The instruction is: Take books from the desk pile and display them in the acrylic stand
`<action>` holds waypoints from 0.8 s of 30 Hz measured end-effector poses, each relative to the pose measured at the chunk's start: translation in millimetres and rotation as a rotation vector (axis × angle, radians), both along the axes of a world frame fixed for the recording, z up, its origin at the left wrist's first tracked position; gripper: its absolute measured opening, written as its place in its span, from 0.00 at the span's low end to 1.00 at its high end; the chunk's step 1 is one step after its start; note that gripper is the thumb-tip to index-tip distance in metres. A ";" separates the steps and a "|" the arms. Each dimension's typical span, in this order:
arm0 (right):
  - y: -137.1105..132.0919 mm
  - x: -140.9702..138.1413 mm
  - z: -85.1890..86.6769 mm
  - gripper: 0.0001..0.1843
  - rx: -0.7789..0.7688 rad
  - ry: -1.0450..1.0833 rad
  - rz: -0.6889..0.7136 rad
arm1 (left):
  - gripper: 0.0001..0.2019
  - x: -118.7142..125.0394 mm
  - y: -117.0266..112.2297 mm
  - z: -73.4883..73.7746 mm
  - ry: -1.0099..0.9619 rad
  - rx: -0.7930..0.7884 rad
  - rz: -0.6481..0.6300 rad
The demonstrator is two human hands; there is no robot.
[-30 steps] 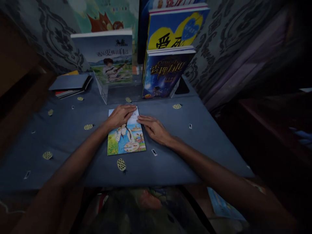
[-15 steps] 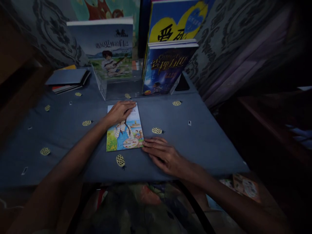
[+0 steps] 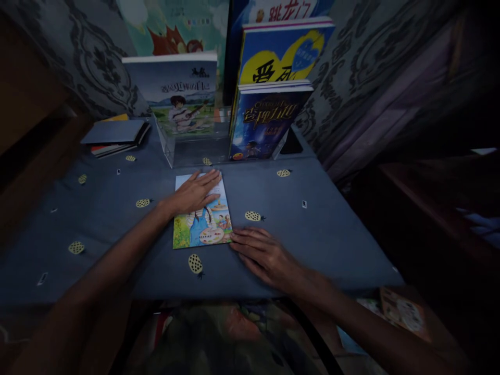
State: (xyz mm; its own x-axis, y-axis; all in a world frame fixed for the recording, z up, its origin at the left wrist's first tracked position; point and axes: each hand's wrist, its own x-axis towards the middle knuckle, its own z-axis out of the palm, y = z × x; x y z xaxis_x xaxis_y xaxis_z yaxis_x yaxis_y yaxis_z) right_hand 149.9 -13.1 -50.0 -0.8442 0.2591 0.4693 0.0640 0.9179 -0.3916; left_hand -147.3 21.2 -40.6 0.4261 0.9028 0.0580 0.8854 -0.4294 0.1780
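A picture-covered book (image 3: pixel 201 226) lies closed on the grey-blue tablecloth (image 3: pixel 273 198) in front of me. Across its upper part my left hand (image 3: pixel 197 191) rests flat, fingers spread a little, hiding the title and part of the drawn figure. My right hand (image 3: pixel 263 255) lies palm down on the cloth at the book's lower right corner. Its fingers are stretched out, with the fingertips touching that corner. Neither hand is wrapped round anything.
Behind the book a clear stand (image 3: pixel 199 151) holds upright books, among them a guitar-player cover (image 3: pixel 183 99) and a dark blue one (image 3: pixel 265 122). A small stack of books (image 3: pixel 115 136) lies back left, a dark flat object (image 3: pixel 292 143) back right. More books (image 3: pixel 404 312) sit below the table's right edge.
My left hand has slid slightly down over the book, its fingers now more spread. The right hand stays at the corner. The whole view has tipped up a little.
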 end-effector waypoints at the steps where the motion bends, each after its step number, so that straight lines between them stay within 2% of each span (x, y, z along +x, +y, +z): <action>1: 0.0 0.0 -0.2 0.18 0.006 0.001 0.001 | 0.32 2.5 -3.5 0.9 0.011 -0.019 -0.019; 8: -0.9 -1.8 4.9 0.17 0.036 0.003 0.003 | 0.34 37.1 -44.5 9.5 0.074 -0.084 -0.196; 14: -1.0 -2.4 8.2 0.12 0.049 0.083 0.019 | 0.30 58.0 -81.1 7.6 0.060 0.014 -0.279; 17: -1.5 -1.9 10.1 0.10 -0.029 0.189 0.028 | 0.29 60.3 -86.7 4.8 0.029 0.052 -0.275; 20: 0.8 -4.3 14.4 0.09 -0.084 0.284 -0.047 | 0.27 61.0 -86.7 3.8 0.022 0.054 -0.260; 24: 10.5 -18.6 22.0 0.11 -0.141 0.259 -0.118 | 0.21 63.1 -86.2 4.5 -0.021 0.077 -0.277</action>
State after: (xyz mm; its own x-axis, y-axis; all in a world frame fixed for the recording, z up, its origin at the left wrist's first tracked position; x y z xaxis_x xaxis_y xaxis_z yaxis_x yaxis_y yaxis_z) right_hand 131.3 -2.7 -28.1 -0.6615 0.4258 0.6173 0.0480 0.8455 -0.5319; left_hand -84.2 -65.0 -36.1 0.6538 0.7449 0.1332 0.7290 -0.6672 0.1529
